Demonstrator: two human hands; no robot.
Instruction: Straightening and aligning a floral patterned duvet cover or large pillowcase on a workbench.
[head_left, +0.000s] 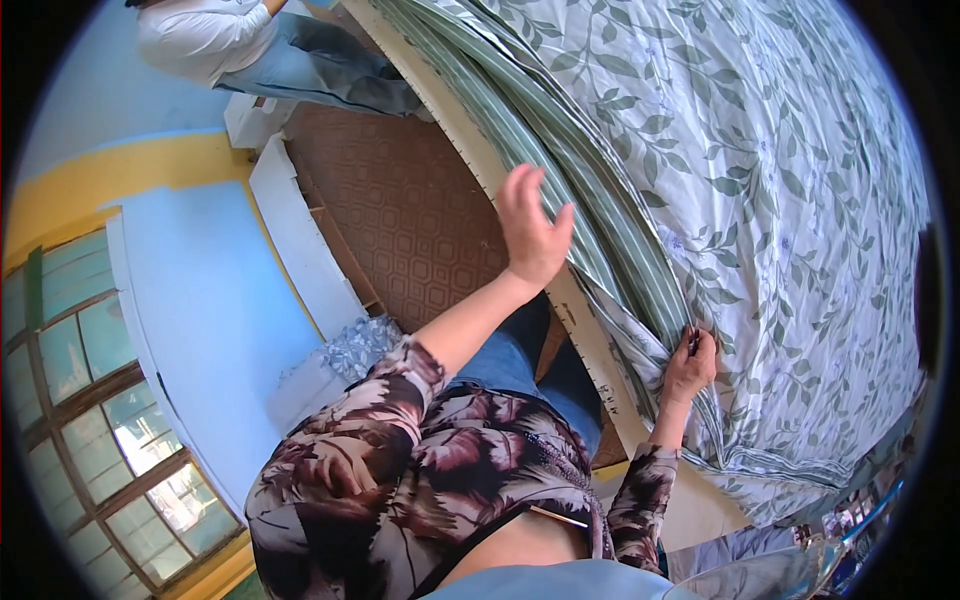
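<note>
Blue walls and brown patterned floor fill nine o'clock; the bed (560, 300) runs twelve to four. My right hand (690, 365) pinches the leaf-print sheet (780, 200) at its edge; my left hand (530, 230) hangs open, empty. I'd pull evenly, keeping the edge taut.

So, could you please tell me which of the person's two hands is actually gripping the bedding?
The right hand: it pinches the edge of the leaf-print sheet at the bedside, over the green striped layer. The left hand is raised, fingers spread, holding nothing.
</note>
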